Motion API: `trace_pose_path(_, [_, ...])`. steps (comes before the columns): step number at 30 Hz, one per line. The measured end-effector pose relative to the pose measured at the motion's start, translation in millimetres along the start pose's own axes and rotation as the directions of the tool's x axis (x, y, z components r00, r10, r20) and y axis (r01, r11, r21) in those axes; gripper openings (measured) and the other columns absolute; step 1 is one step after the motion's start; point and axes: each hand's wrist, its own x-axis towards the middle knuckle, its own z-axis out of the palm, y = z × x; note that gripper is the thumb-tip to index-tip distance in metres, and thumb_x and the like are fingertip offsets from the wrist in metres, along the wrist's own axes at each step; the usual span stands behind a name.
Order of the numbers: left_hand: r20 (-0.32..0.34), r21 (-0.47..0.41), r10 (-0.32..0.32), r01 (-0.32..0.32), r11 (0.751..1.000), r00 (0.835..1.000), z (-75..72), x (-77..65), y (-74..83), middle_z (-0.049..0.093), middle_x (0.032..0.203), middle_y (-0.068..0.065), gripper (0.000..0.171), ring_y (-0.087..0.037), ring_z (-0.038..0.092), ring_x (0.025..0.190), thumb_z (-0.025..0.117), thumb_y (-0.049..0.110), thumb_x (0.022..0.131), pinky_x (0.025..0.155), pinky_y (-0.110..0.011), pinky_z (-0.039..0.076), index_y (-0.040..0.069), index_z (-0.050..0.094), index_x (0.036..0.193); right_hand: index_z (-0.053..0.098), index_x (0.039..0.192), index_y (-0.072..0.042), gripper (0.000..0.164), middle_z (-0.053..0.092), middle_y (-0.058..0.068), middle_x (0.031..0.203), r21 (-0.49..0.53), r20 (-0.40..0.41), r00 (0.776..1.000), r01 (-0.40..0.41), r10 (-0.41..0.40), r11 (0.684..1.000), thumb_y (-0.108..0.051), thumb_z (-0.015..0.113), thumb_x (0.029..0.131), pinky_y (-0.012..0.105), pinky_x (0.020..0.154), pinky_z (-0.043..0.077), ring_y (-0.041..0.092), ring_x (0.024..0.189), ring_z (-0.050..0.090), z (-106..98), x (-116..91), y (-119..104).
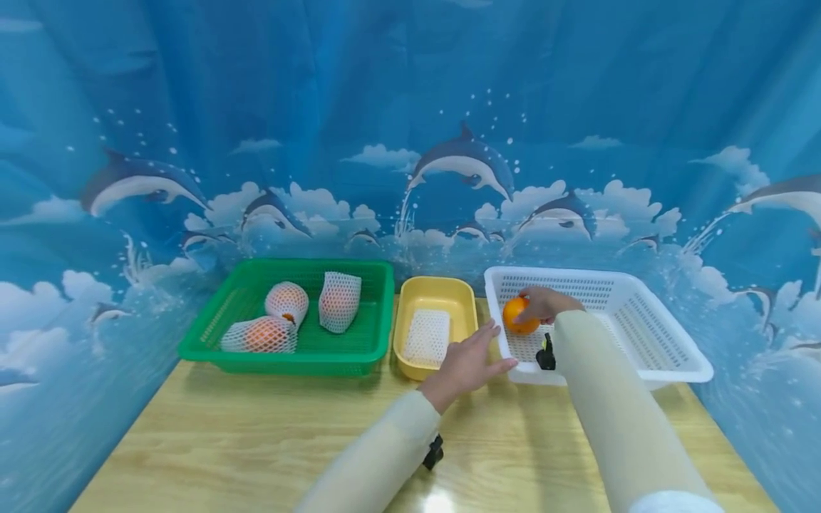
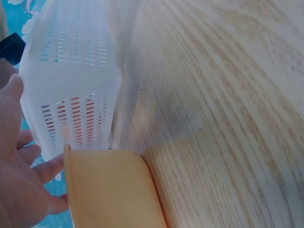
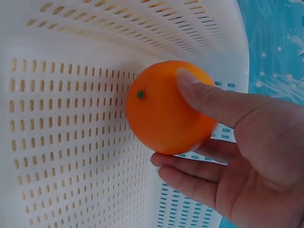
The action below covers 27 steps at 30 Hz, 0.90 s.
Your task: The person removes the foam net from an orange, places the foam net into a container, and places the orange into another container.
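In the head view my right hand (image 1: 545, 305) reaches into the white basket (image 1: 667, 363) and grips an orange (image 1: 518, 317) near its left wall. The right wrist view shows the thumb over the orange (image 3: 161, 109), its green stem end turned away from the palm, with fingers behind and below it. My left hand (image 1: 467, 363) is held with fingers extended over the gap between the white basket and the yellow tray (image 1: 404, 324). Seen from the left wrist, its fingers (image 2: 50, 170) are by the tray's rim and it holds nothing. A white foam net (image 1: 427, 335) lies in the tray.
On the left stands a green basket (image 1: 349, 363) with several fruits in white foam nets, one of them a netted fruit (image 1: 340, 303) lying apart. All containers stand in a row on the wooden table (image 1: 276, 434), before a blue dolphin-print curtain (image 1: 385, 85).
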Motion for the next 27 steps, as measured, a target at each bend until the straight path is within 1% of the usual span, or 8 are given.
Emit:
trace_pose_path(2, [0.003,0.000,-0.007,0.007,1.000,1.000,-0.6,0.5,1.2,0.019,0.160,0.007,0.076,-0.016,0.031,0.142,0.050,0.064,0.091,0.108,-0.056,0.036,0.022,0.033,0.152,0.037,0.146,-0.003,0.072,0.051,0.020,0.127,-0.006,0.004,1.000,0.001,-0.001,1.000,-0.032,0.071,0.089,0.039,0.077,0.050,0.033,0.096,0.052,-1,0,0])
trace_pose_path(5, [0.006,-0.003,-0.018,0.018,1.000,1.000,-0.8,0.9,2.1,0.019,0.160,0.008,0.076,-0.016,0.031,0.142,0.050,0.064,0.090,0.108,-0.056,0.035,0.023,0.033,0.152,0.037,0.147,-0.004,0.071,0.051,0.018,0.122,-0.011,0.031,1.000,0.006,-0.005,1.000,-0.033,0.069,0.090,0.035,0.071,0.048,0.032,0.092,0.053,-2,-1,-1])
trace_pose_path(8, [0.009,-0.007,-0.022,0.022,1.000,1.000,-0.2,1.2,1.9,0.020,0.160,0.008,0.076,-0.016,0.032,0.142,0.051,0.065,0.090,0.108,-0.056,0.035,0.024,0.033,0.152,0.037,0.147,-0.005,0.071,0.051,0.016,0.121,0.002,0.046,0.999,-0.017,0.017,1.000,-0.033,0.069,0.090,0.033,0.070,0.047,0.031,0.091,0.053,-2,0,-1])
trace_pose_path(12, [0.008,-0.001,-0.014,0.014,1.000,1.000,0.1,0.8,1.0,0.020,0.160,0.007,0.077,-0.015,0.032,0.142,0.049,0.066,0.090,0.108,-0.055,0.037,0.023,0.033,0.152,0.036,0.147,-0.005,0.071,0.051,0.018,0.124,0.005,0.046,0.998,-0.031,0.031,1.000,-0.031,0.070,0.090,0.038,0.077,0.049,0.032,0.095,0.052,-1,1,-3])
trace_pose_path(15, [0.006,0.010,-0.002,0.002,1.000,1.000,-0.2,-0.7,0.9,0.019,0.161,0.006,0.077,-0.015,0.032,0.142,0.048,0.066,0.090,0.107,-0.055,0.037,0.022,0.033,0.152,0.034,0.148,-0.004,0.071,0.049,0.022,0.133,0.000,0.043,0.999,-0.024,0.024,1.000,-0.029,0.069,0.091,0.043,0.086,0.050,0.034,0.101,0.052,-1,1,-5])
trace_pose_path(18, [0.005,0.014,0.006,-0.006,1.000,1.000,-0.5,-1.7,1.2,0.018,0.161,0.005,0.076,-0.015,0.031,0.142,0.048,0.065,0.091,0.107,-0.056,0.037,0.021,0.033,0.152,0.033,0.149,-0.005,0.071,0.043,0.024,0.142,-0.007,0.039,0.999,-0.014,0.015,1.000,-0.029,0.068,0.092,0.048,0.091,0.049,0.036,0.107,0.052,-1,0,-7])
trace_pose_path(23, [0.004,0.021,0.004,-0.004,1.000,1.000,-0.7,-2.0,1.9,0.018,0.161,0.005,0.076,-0.016,0.032,0.142,0.048,0.065,0.091,0.107,-0.056,0.037,0.022,0.033,0.152,0.033,0.149,-0.005,0.072,0.040,0.025,0.145,-0.001,0.041,0.999,0.002,-0.002,1.000,-0.029,0.069,0.091,0.053,0.097,0.047,0.036,0.110,0.053,-2,0,-9])
trace_pose_path(27, [0.002,0.021,0.004,-0.004,1.000,1.000,-1.3,-2.7,2.6,0.019,0.161,0.005,0.075,-0.016,0.032,0.142,0.048,0.064,0.092,0.107,-0.055,0.037,0.021,0.033,0.152,0.033,0.149,-0.005,0.073,0.038,0.026,0.147,-0.004,0.043,0.999,0.012,-0.012,1.000,-0.029,0.069,0.091,0.055,0.099,0.045,0.038,0.115,0.052,-2,2,-11])
